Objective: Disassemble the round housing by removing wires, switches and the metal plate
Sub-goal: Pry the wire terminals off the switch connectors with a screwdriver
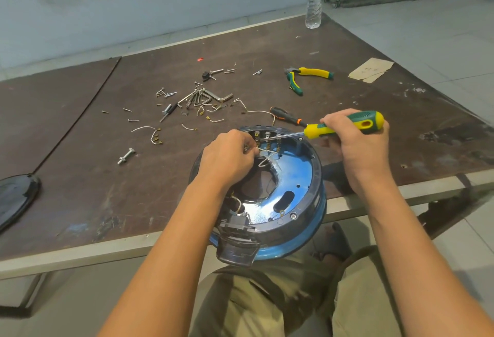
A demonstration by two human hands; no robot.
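- Worn brown table [80, 176] holds loose screws [163, 93], likely set aside clear of the work.
- Housing [316, 176] overhangs the near edge, close to the person for reach.
- Right hand [358, 149] grips a screwdriver [347, 124], its tip at the far-wall terminals.
- Left hand [227, 160] pinches a wire [267, 158], probably tensioning it.

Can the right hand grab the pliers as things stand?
Probably not yet: the right hand grips the screwdriver, its tip inside the housing. The pliers lie uncovered beyond it, so the path looks free once it lets go.
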